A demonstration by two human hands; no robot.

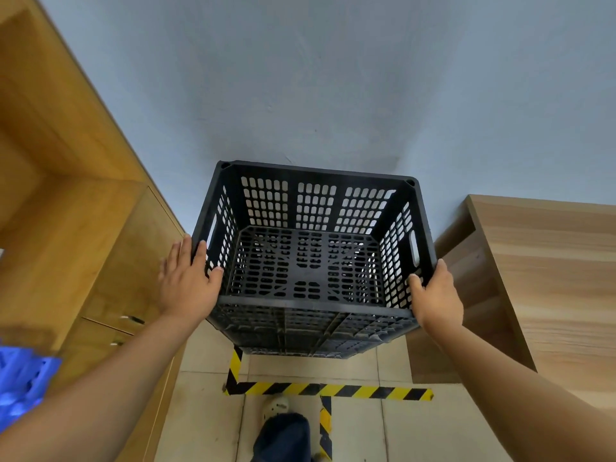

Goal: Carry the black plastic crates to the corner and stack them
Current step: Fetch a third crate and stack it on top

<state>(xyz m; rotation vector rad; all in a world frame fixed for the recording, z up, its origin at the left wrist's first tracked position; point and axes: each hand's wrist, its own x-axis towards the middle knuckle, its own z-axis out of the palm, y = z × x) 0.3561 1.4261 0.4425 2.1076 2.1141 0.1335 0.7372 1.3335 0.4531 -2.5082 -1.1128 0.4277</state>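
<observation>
One black plastic crate (313, 258) is in view, open side up, at the pale blue wall (333, 78) between a wooden cabinet (83, 228) and a wooden table (550, 261). Whether other crates sit beneath it cannot be told. The left hand (186, 281) lies on its left rim, fingers (200, 251) spread apart; the right hand (436, 295) has its fingers clamped on the right rim. Yellow-black tape (333, 390) marks the tiled floor (206, 411).

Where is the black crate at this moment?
In the head view the black crate sits centre frame against the blue wall, between the wooden cabinet on the left and the wooden desk on the right, with the left hand and right hand on its sides.
</observation>
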